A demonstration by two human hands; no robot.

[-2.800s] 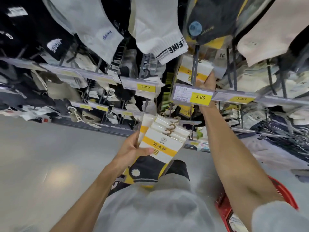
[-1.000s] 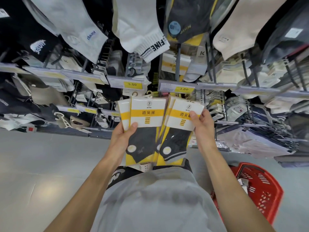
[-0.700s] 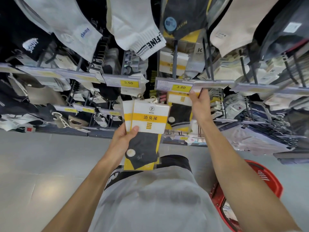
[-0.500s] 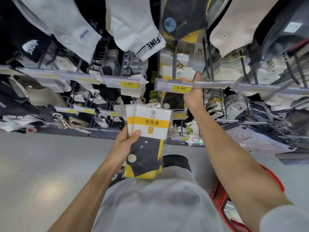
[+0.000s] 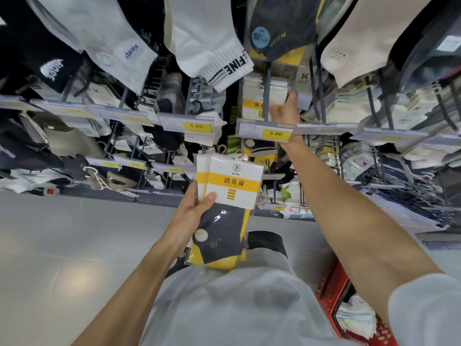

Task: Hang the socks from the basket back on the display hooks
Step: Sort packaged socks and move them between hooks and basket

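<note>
My left hand (image 5: pixel 197 208) grips a small stack of sock packs (image 5: pixel 229 196), white and yellow cards with dark socks, held upright at chest height. My right hand (image 5: pixel 284 108) is raised behind the display hook (image 5: pixel 267 93) above the 3.80 price tag (image 5: pixel 264 132). Its fingers hold one more sock pack (image 5: pixel 257 101) of the same kind at that hook. Whether the pack hangs on the hook cannot be seen. The red basket (image 5: pixel 334 283) stands on the floor at the lower right with several packs inside.
Rows of hooks with hanging socks fill the rack ahead. Large sample socks (image 5: pixel 212 46) hang overhead. A 3.50 price tag (image 5: pixel 187 124) marks the neighbouring hook on the left. Grey floor (image 5: pixel 62 245) lies to the left.
My right hand took one pack from the stack and lifted it up to the hook over the 3.80 tag. My left hand lowered slightly with the other packs.
</note>
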